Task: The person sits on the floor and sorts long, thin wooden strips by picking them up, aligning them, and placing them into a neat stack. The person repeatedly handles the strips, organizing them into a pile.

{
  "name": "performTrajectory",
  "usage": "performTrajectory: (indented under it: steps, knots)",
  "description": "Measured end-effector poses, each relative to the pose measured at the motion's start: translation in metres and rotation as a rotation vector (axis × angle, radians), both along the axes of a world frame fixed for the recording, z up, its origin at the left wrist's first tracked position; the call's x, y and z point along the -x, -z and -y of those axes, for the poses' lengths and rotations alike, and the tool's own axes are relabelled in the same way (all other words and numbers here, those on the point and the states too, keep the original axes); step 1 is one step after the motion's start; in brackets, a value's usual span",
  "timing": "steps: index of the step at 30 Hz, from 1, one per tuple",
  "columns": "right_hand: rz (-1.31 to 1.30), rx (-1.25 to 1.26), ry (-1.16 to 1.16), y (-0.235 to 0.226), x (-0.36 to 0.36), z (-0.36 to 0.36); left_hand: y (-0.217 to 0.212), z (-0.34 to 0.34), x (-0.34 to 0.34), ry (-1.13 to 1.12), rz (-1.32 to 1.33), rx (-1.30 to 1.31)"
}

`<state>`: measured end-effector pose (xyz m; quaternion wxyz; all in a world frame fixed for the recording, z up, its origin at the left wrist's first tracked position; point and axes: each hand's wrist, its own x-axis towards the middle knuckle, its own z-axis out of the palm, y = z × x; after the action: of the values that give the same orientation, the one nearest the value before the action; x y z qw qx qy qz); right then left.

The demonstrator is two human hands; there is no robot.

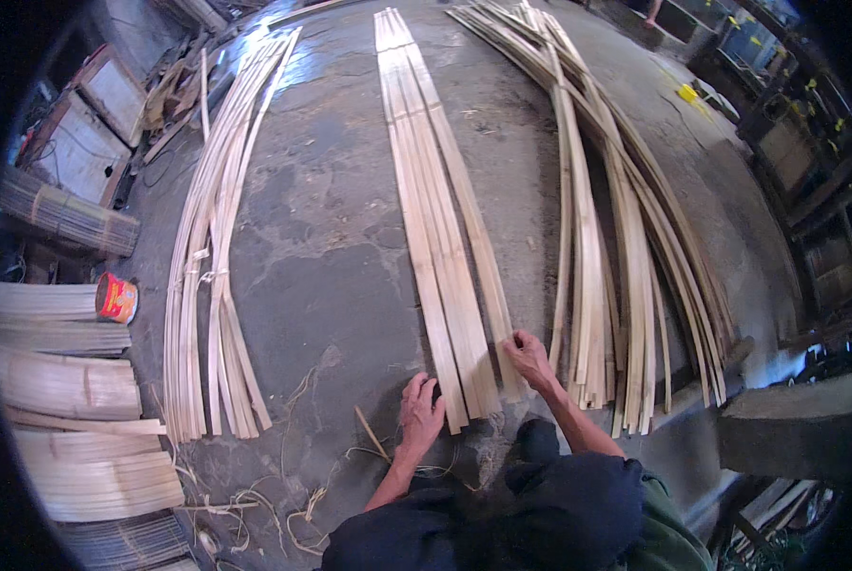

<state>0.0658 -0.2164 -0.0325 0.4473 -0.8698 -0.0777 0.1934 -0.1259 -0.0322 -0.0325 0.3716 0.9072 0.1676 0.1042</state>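
Several long, pale bamboo strips (445, 257) lie side by side on the floor in front of me, running from near my feet to the far side. At their near right edge, my right hand (530, 360) has its fingers closed on the outermost strip (488, 276), which stands slightly apart from the others. Just left of the strips' near ends is my left hand (421, 411). Its fingers are bent, a gap shows between them and the thumb, and no object is visible in it.
A tied bundle of strips (193, 285) lies to the left, and a larger crossing pile (597, 238) to the right. Stacked slats (93, 471) and a red tin (117, 298) line the left side. Loose twine (297, 519) trails near my feet. A concrete ledge (806, 423) juts in at right.
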Motion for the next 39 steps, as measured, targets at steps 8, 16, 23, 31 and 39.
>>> performTrajectory:
  steps: [8, 16, 23, 31, 39]
  knots:
    - [0.017, 0.096, 0.021, -0.005, -0.006, 0.007, -0.003, -0.004, 0.004, 0.023, -0.055, -0.003]
    - [0.162, -0.092, 0.224, -0.043, -0.007, 0.021, -0.002, -0.004, 0.0, 0.055, -0.029, -0.082]
    - [0.386, -0.48, 0.455, -0.156, -0.004, 0.072, -0.009, -0.002, -0.003, 0.096, 0.013, -0.079]
    - [0.602, -0.183, 0.46, -0.171, -0.019, 0.129, -0.005, -0.003, -0.003, 0.064, -0.037, -0.084]
    - [0.293, 0.014, 0.428, -0.152, -0.035, 0.14, -0.013, -0.002, -0.005, 0.056, -0.053, -0.051]
